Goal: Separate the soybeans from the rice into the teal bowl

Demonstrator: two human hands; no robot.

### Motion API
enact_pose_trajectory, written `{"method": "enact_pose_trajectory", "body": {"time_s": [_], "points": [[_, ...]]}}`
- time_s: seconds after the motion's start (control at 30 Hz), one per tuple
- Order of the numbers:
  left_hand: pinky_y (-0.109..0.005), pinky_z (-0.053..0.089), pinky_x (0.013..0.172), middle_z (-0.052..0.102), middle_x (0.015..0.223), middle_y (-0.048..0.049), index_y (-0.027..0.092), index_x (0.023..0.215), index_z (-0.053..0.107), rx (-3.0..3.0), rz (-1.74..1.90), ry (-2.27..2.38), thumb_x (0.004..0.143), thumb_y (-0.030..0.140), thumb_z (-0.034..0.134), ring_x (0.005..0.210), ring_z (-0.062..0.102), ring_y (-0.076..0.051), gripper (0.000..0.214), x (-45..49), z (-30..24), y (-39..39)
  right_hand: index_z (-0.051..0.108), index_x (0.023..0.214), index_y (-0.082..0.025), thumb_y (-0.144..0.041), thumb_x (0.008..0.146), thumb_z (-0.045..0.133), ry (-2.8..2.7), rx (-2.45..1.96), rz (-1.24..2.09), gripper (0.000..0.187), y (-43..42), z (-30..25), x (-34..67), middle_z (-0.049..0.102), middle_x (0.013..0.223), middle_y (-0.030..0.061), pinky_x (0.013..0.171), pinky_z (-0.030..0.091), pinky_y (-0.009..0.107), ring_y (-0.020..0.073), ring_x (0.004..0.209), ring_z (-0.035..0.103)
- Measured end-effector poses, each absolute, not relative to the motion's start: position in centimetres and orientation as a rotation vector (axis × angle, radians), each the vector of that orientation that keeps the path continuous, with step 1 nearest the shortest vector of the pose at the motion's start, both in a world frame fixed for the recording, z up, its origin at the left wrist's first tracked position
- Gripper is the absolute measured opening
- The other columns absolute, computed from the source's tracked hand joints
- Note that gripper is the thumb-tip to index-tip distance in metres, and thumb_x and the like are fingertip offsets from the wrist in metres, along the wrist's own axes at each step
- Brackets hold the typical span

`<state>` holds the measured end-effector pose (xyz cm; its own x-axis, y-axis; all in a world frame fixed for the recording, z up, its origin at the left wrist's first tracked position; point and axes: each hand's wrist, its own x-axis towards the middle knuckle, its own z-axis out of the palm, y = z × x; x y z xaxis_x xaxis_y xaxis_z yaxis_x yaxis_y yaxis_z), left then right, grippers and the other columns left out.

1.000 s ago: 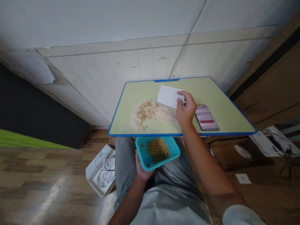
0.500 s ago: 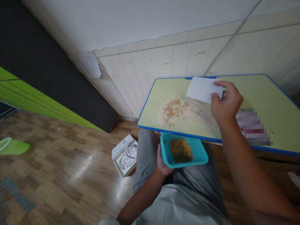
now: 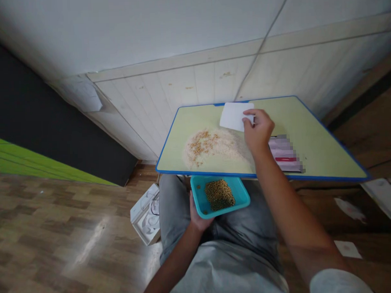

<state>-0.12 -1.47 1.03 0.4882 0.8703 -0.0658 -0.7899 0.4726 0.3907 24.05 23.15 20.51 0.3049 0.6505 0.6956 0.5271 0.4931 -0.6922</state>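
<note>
My right hand is closed on a white card, held over the far part of a pale green table with a blue rim. A spread of white rice mixed with tan beans lies on the table to the left of that hand. Below the table's near edge, my left hand grips a teal tray from underneath at its left side. The tray holds a heap of brownish beans and rests above my lap.
A blurred-out phone lies on the table right of my right wrist. On the wooden floor a white box with cables sits left of my legs, and papers lie at the right. A white panelled wall stands behind the table.
The camera swung left and then back toward the table. My right hand kept the card near the far edge of the table; the tray stayed under the near edge.
</note>
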Motion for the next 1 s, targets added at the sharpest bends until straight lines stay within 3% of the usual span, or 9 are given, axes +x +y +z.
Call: {"method": "enact_pose_trajectory", "body": {"time_s": [0.23,0.53,0.8,1.0], "points": [[-0.058,0.002,0.153,0.059,0.184,0.0035,0.038,0.167,0.071,0.328,0.994,0.185,0.116,0.071,0.021,0.186,0.028,-0.029,0.078,0.1,1.1,-1.5,0.079,0.096,-0.023,-0.004,0.083,0.065,-1.388,-1.089,0.156,0.028,22.1,21.5,23.8,0.085,0.104,0.0069,0.104,0.065,0.048,0.0288,0.104,0.079],[-0.056,0.007,0.153,0.067,0.177,0.0026,0.039,0.162,0.075,0.286,1.014,0.207,0.114,0.068,0.023,0.184,0.034,-0.029,0.077,-1.3,0.2,-1.4,0.076,0.097,-0.027,-0.004,0.083,0.059,-1.337,-1.103,0.023,0.032,21.8,21.6,24.4,0.082,0.102,0.0052,0.105,0.065,0.049,0.0298,0.107,0.079],[-0.05,0.004,0.153,0.064,0.179,0.0024,0.037,0.166,0.071,0.255,1.016,0.198,0.116,0.061,0.025,0.182,0.038,-0.027,0.073,-1.7,-0.8,-1.7,0.073,0.09,-0.027,-0.007,0.078,0.057,-1.219,-1.192,-0.167,0.029,21.0,21.6,25.2,0.081,0.095,0.0057,0.099,0.066,0.048,0.0303,0.099,0.079],[-0.05,0.006,0.153,0.065,0.179,0.0001,0.036,0.167,0.071,0.25,1.015,0.193,0.117,0.062,0.025,0.181,0.04,-0.028,0.072,-1.8,-1.0,-1.7,0.076,0.087,-0.026,-0.007,0.076,0.057,-1.209,-1.146,-0.059,0.029,20.7,21.8,25.1,0.083,0.092,0.0049,0.097,0.067,0.047,0.0303,0.095,0.08]]}}
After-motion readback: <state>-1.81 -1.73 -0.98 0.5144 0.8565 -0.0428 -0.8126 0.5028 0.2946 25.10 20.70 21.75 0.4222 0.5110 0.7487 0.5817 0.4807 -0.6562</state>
